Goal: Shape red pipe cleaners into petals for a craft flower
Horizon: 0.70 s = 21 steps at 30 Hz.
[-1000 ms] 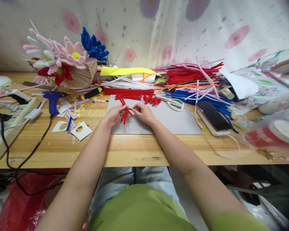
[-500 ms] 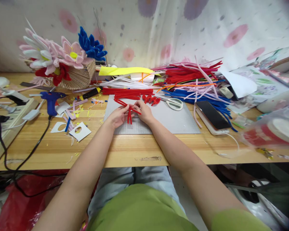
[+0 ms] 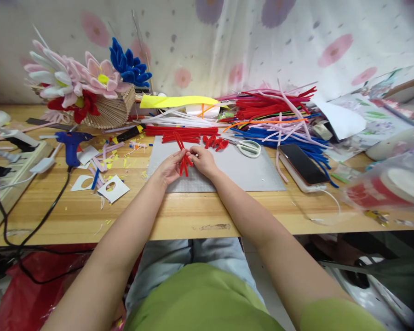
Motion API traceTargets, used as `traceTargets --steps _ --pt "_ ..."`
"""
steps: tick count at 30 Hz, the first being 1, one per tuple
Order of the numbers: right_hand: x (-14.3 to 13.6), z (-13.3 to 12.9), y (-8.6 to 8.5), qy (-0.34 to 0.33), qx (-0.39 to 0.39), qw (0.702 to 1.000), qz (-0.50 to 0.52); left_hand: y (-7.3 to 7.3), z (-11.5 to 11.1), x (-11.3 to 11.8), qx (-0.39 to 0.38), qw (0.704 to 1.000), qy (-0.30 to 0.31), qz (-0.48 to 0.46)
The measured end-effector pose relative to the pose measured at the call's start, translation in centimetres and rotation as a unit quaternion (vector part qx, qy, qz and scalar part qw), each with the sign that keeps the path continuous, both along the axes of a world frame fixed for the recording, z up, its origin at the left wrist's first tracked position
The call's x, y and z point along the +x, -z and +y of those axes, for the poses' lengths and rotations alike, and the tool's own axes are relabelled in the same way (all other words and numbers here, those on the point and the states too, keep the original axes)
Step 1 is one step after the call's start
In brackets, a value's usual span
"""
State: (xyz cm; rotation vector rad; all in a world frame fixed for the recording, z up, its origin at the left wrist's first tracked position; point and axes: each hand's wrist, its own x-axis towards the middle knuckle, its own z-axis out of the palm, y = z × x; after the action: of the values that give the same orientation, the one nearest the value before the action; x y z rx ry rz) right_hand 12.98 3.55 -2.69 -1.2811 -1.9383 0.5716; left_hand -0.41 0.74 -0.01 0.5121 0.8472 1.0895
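Observation:
Both hands meet over the left part of a grey cutting mat [image 3: 234, 172], pinching red pipe cleaners [image 3: 184, 166] between the fingertips. My left hand [image 3: 172, 167] grips them from the left, while my right hand [image 3: 202, 161] closes on them from the right. Two ends stick out below the fingers and others point up and away; the spot where they cross is partly hidden. Just beyond the hands lie a row of straight red pipe cleaners [image 3: 181, 133] and several small red curled pieces [image 3: 215, 142]. White-handled scissors [image 3: 248, 148] rest to the right of those.
A blue glue gun [image 3: 72, 147] stands at the left among paper scraps, near a power strip [image 3: 20, 179]. Fuzzy flowers [image 3: 100, 78] fill the back left. Piles of coloured pipe cleaners [image 3: 272, 108] lie behind the mat. A phone [image 3: 303, 164] and a bagged cup [image 3: 386, 188] are on the right.
The red pipe cleaners have turned in my fingers: the long ends that pointed left and right now point more upward and close together. The view has shifted slightly.

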Motion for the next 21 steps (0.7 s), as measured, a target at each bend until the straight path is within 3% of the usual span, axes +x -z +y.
traceTargets --steps 7,11,17,21 --pt "0.0 0.2 0.3 0.01 -0.014 1.0 0.006 -0.6 -0.4 0.0 0.023 0.999 0.016 0.029" --pt "0.1 0.3 0.5 0.007 -0.013 1.0 0.027 -0.1 -0.1 -0.4 0.07 0.996 0.016 0.055" --pt "0.1 -0.4 0.3 -0.036 -0.019 0.999 0.024 0.6 0.9 -1.4 0.144 0.969 -0.088 0.179" --pt "-0.2 -1.3 -0.1 -0.063 -0.014 0.998 0.009 0.3 1.1 -1.8 0.158 0.961 -0.095 0.204"
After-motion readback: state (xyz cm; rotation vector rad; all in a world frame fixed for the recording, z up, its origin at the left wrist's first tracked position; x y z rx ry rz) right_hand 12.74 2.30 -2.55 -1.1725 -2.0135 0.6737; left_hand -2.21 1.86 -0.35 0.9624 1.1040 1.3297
